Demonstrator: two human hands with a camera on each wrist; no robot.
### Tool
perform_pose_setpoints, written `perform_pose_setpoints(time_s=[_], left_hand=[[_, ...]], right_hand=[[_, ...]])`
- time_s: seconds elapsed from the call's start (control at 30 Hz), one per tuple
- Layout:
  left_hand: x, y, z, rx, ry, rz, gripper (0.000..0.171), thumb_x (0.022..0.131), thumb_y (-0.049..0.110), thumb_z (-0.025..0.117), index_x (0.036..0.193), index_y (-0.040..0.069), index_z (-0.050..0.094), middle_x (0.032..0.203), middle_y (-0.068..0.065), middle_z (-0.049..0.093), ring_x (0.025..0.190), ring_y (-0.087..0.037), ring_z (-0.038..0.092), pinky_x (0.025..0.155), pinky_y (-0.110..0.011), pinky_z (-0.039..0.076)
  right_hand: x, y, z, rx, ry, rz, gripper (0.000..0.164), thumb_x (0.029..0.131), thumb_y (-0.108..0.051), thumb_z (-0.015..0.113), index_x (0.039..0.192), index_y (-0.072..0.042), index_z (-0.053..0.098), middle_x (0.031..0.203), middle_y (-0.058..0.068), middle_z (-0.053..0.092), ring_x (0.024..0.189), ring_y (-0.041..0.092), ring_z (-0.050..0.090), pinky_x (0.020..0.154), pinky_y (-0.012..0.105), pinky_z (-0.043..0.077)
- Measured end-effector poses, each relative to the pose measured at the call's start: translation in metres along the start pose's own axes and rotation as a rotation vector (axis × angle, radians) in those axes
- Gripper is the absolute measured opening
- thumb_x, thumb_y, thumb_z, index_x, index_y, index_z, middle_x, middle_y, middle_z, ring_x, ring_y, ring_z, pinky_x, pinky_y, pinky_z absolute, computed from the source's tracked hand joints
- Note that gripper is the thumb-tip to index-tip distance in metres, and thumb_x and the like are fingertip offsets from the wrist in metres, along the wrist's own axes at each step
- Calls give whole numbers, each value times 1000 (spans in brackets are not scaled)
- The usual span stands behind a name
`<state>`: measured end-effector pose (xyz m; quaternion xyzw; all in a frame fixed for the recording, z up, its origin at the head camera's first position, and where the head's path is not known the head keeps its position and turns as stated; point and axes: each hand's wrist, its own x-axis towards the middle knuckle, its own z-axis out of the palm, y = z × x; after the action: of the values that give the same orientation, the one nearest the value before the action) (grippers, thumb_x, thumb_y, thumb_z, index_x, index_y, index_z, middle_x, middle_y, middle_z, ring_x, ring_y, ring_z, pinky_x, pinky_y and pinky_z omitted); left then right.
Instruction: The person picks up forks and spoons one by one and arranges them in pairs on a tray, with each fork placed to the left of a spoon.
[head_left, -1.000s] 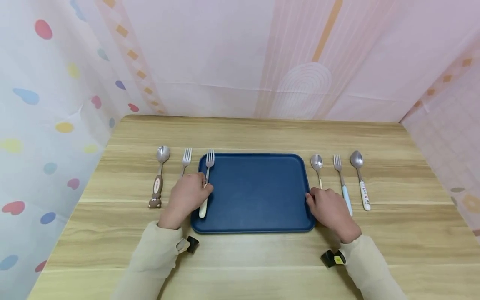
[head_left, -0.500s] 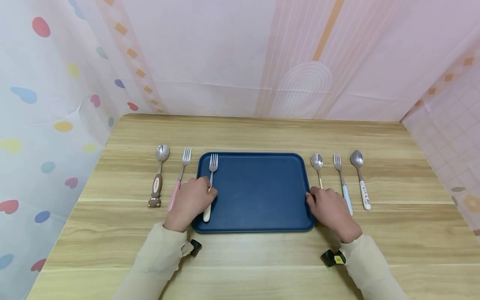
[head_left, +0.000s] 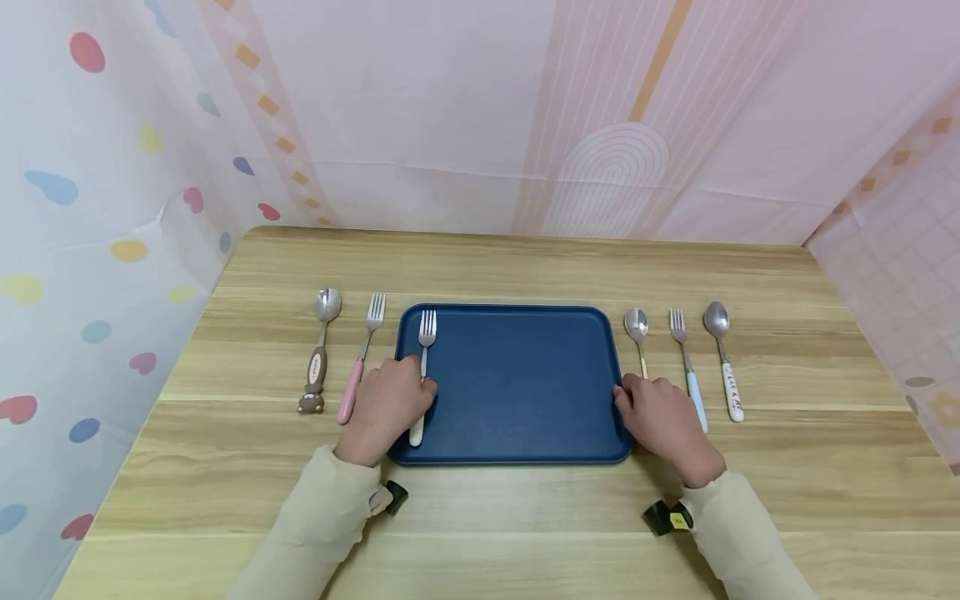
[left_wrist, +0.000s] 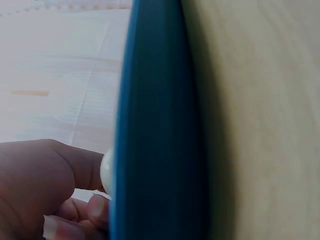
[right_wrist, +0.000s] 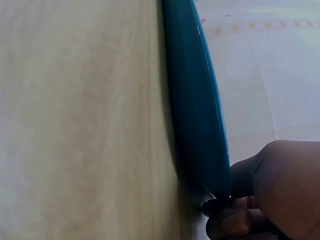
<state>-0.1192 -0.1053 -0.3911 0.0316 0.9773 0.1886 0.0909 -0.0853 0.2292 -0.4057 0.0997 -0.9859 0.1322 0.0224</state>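
Note:
A dark blue tray [head_left: 517, 383] lies on the table. In its left part is a fork [head_left: 427, 329] with a cream handle, tines pointing away. My left hand [head_left: 386, 408] holds this fork by the handle, across the tray's left rim. The left wrist view shows the pale handle end [left_wrist: 106, 170] beside the curled fingers, partly behind the tray wall [left_wrist: 160, 120]. At the tray's right edge, my right hand [head_left: 667, 425] pinches the rim. From the right wrist view, thumb and fingers [right_wrist: 240, 222] meet at the tray's side [right_wrist: 200, 110].
Left of the tray lie a spoon with a brown bear handle [head_left: 315, 367] and a pink-handled fork [head_left: 352, 387]. To its right are a small spoon [head_left: 637, 327], a blue-handled fork [head_left: 692, 387] and a white-handled spoon [head_left: 727, 375]. Patterned curtains [head_left: 450, 125] surround the wooden table [head_left: 510, 525].
My left hand has shifted slightly right and nearer with the fork, from across the tray's far-left rim to inside it. The pink fork handle has come into sight. The right hand stays put.

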Motion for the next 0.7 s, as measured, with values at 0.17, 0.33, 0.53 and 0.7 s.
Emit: perform_pose_setpoints(time_s=[0.17, 0.33, 0.53, 0.7], left_hand=[[0, 1, 0, 12, -14, -13, 20, 84, 19, 48, 71, 5, 54, 59, -11, 52, 47, -24, 49, 41, -34, 39], [-1, 1, -1, 12, -10, -11, 20, 83, 17, 48, 67, 6, 52, 58, -11, 51, 46, -24, 48, 40, -33, 39], [-2, 2, -2, 22, -12, -7, 21, 83, 15, 47, 64, 7, 51, 57, -10, 50, 46, -24, 48, 40, -33, 39], [-2, 2, -3, 33, -23, -5, 21, 83, 16, 47, 65, 7, 52, 58, -11, 51, 47, -25, 48, 40, -35, 39]], right_hand=[[0, -1, 0, -3, -8, 6, 30, 92, -19, 50, 62, -14, 47, 48, 0, 39, 42, 12, 39, 39, 28, 32], [-1, -1, -1, -5, -11, 7, 30, 92, -19, 50, 62, -14, 47, 48, 0, 39, 41, 13, 38, 39, 28, 32], [-1, -1, -1, -9, -15, 7, 30, 92, -20, 50, 63, -14, 47, 49, 0, 40, 41, 13, 39, 39, 28, 32], [-1, -2, -1, -17, -13, 5, 29, 92, -19, 50, 64, -13, 48, 48, 0, 40, 41, 13, 39, 39, 29, 32]])
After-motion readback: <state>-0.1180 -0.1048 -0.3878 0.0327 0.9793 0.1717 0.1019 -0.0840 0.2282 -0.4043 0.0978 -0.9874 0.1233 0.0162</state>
